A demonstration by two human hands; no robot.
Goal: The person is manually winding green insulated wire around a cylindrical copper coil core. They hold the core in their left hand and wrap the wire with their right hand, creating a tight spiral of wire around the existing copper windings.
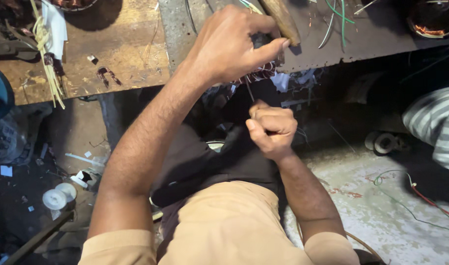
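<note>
one wooden handle (283, 19) gripped by left hand (231, 46); right hand (271, 128) fisted, contents unclear

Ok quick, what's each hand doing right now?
Left hand: closed around a wooden handle.
Right hand: closed in a fist; what it grips cannot be told.

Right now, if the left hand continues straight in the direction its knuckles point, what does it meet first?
Probably the wooden handle that the left hand already grips against the metal-covered bench; beyond it lie loose green wires. Depth is unclear.
</note>
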